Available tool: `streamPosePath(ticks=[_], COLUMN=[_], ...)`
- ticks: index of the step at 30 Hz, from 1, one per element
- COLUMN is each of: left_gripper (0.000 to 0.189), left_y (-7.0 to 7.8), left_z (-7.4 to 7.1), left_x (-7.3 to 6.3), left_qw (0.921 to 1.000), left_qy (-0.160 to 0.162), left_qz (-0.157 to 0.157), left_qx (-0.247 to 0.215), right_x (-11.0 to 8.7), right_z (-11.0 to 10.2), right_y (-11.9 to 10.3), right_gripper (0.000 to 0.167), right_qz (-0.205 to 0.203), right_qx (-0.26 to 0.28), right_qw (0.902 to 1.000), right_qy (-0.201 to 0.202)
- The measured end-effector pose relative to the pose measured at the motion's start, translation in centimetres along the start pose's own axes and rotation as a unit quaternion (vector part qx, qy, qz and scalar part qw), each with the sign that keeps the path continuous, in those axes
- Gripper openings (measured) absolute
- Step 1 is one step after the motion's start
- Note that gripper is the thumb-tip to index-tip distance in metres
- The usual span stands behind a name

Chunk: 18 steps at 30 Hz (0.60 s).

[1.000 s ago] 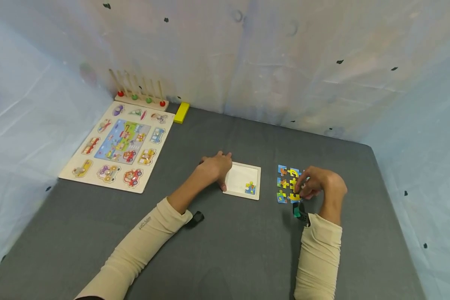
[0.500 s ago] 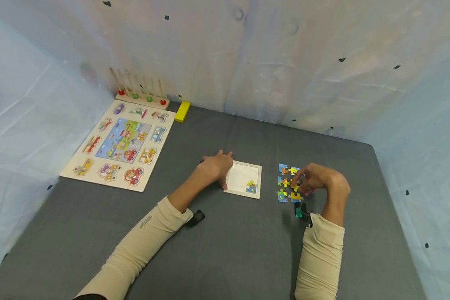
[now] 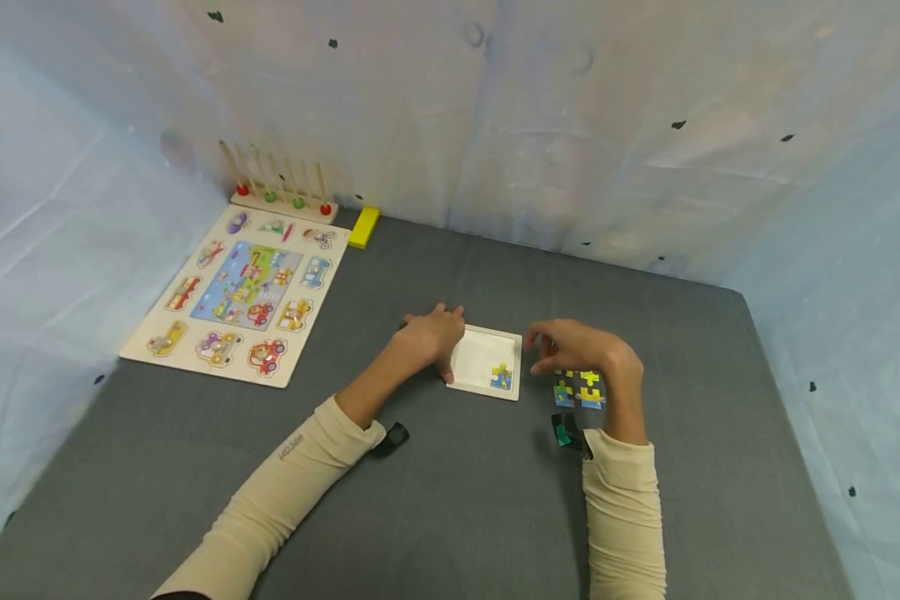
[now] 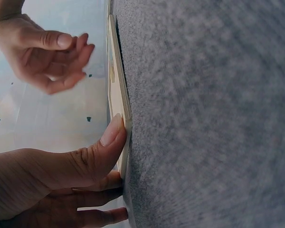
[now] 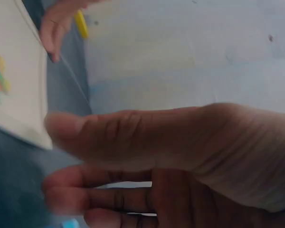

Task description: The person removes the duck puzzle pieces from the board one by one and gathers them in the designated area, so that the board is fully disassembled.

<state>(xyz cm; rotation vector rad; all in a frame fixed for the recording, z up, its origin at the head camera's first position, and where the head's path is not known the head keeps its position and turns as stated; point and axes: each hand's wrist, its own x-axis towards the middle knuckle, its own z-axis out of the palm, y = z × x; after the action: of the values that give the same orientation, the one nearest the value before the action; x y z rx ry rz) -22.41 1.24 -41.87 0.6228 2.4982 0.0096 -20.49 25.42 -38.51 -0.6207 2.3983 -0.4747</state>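
A small square wooden puzzle tray lies on the dark cloth, one jigsaw piece in its near right corner. My left hand holds the tray's left side, thumb at the near corner and fingers toward the far one. In the left wrist view, the thumb presses on the tray's edge. Just off the tray's right edge hovers my right hand, fingers loosely bent. The right wrist view shows its thumb apart from the fingers, nothing between them. Loose jigsaw pieces lie below that hand, the far ones hidden.
A large wooden vehicle peg puzzle lies at the left. Behind it stands a bead rack with upright pegs and red and green beads, beside a yellow block. Pale sheeting encloses the back and sides.
My right hand has moved left from above the loose pieces to the tray's right edge, uncovering some near pieces. The left hand stays on the tray.
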Motion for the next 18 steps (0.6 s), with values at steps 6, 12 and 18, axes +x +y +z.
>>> streamPosePath(ticks=[6,12,18], left_gripper=[0.11,0.109,0.108], left_y=[0.1,0.2,0.1], left_z=[0.1,0.2,0.1], left_x=[0.0,0.0,-0.1], left_qw=[1.0,0.9999,0.9999], left_qy=[0.005,0.009,0.007], left_qz=[-0.001,0.004,0.0], left_qx=[-0.004,-0.009,-0.014], right_x=[2.1,2.8,3.1], right_z=[0.9,1.3,1.5], right_y=[-1.1,-1.6,-1.7], right_gripper=[0.038,0.032,0.028], right_qz=[-0.013,-0.019,-0.039], right_qx=[-0.013,-0.024,-0.015], right_qw=[0.9996,0.9988,0.9977], right_qy=[-0.022,-0.038,-0.054])
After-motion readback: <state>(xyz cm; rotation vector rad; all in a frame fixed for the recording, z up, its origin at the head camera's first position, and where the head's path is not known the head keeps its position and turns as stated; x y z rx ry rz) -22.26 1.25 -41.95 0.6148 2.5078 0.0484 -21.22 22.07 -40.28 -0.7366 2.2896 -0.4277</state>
